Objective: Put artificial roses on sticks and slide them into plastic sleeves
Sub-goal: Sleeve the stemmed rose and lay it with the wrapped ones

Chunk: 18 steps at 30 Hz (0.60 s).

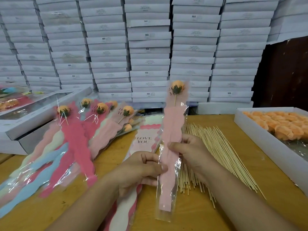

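A packing workshop — stacked white boxes (150, 47) wall the wooden table (233, 189)

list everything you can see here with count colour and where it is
held sleeve: one, clear with pink insert, upright at centre, gripped by both hands
rose: one, orange on a stick, inside the held sleeve's top
finished sleeves: several, pink, blue, cream, fanned at left
empty sleeves: a stack, "LOVE YOU" print, under the hands
sticks: many, pale wood, right of centre
tray of roses: one, white, orange roses, far right
white boxes: many, stacked behind
table: one, wooden
left hand: grips sleeve
right hand: grips sleeve
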Motion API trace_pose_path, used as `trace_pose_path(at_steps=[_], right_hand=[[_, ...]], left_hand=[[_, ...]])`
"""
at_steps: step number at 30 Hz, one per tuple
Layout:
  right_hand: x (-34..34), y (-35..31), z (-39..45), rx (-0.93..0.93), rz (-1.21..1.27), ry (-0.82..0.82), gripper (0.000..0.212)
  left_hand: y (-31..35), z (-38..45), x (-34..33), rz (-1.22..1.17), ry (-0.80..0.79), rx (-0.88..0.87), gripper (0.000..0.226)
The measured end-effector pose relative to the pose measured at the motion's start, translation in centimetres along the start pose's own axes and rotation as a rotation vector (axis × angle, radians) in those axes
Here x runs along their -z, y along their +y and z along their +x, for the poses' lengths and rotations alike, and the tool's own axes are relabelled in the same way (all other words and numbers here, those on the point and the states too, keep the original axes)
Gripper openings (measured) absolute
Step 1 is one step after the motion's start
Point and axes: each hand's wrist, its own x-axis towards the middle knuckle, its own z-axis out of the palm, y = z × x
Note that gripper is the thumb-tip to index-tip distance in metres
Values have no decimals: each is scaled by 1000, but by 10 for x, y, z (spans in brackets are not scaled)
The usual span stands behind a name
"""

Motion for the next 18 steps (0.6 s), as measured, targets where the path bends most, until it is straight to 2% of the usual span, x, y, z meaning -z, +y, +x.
trace_pose_path(at_steps=[5,13,16,18], right_hand=[[-1,-1,1,15,35,50,14],[-1,-2,0,10,61,-6,13],[-2,-4,1,-7,78,9,12],[-1,-5,1,-12,105,23,14]], left_hand=[[1,1,3,8,12,-1,46],[6,-3,5,44,45,-28,20],[9,-5,8,74,124,-69,8],[9,-4,12,97,211,-104,12]])
